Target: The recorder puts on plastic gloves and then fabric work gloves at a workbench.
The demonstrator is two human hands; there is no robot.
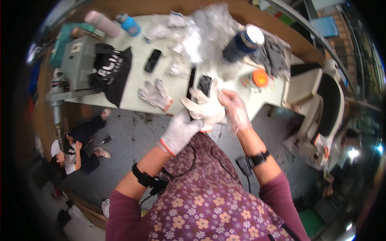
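Note:
A white knit work glove [207,107] with an orange cuff edge hangs between my hands over the table's near edge. My left hand [181,130] wears a greyish knit glove with an orange cuff, and its fingers close on the loose glove's lower left part. My right hand [234,107], in a thin clear plastic glove, grips the right side. Another grey-white knit glove [156,95] lies flat on the table [132,78] to the left. Just beyond the held glove sits a small black crumpled thing [205,84].
Crumpled clear plastic [213,24] lies at the back, beside a dark blue tumbler [243,43]. An orange-lidded jar [259,78] is at right; a black pouch [152,61] and a black printed bag [112,72] are left. A chair [321,96] stands right; another person [76,156] sits at lower left.

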